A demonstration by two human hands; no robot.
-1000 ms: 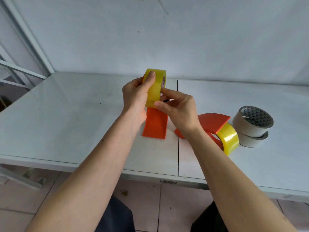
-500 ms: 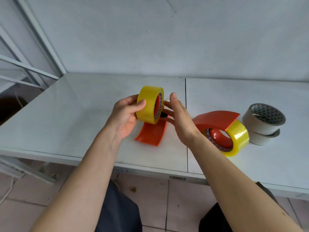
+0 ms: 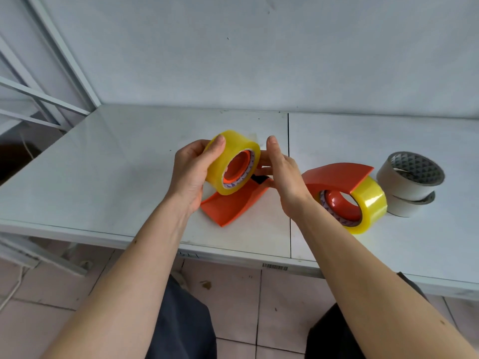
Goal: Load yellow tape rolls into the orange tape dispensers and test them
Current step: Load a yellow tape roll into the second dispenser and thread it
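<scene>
Your left hand [image 3: 193,174] clasps the yellow roll [image 3: 232,161] at frame centre, seated on the orange dispenser [image 3: 233,206]; your right hand [image 3: 282,174] steadies its far side, fingers loose, apparently to keep it seated.

Loaded dispenser [image 3: 337,177] left of stacked rolls [image 3: 409,187] (touching)

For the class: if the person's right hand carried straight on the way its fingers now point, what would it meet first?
The right hand points up and away; nothing seems to lie ahead before the pale back wall. The translucent yellow tape roll sits to its left, though depth is uncertain.
</scene>
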